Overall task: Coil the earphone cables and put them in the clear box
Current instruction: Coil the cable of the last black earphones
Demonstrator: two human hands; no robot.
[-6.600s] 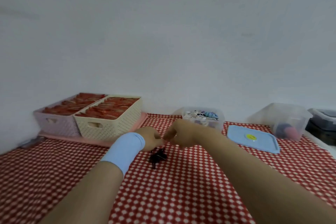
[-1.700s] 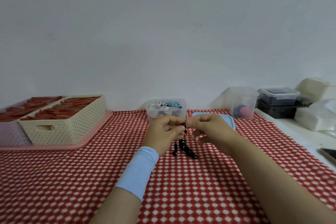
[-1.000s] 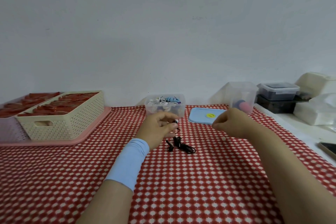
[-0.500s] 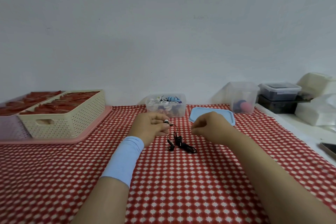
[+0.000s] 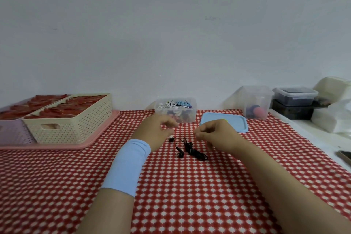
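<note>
Fingers (image 5: 168,122) curled, left hand (image 5: 153,131), right hand (image 5: 218,135); grip unclear; one earphone cable (image 5: 190,148) between.

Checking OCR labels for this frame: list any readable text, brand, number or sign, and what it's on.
No text here can be read.
Yellow sticker on the blue lid: mostly hidden behind the right hand, unreadable.
Faint mark on the wall: too small and blurred to read, may not be text.
Clear box: no label visible.
</note>
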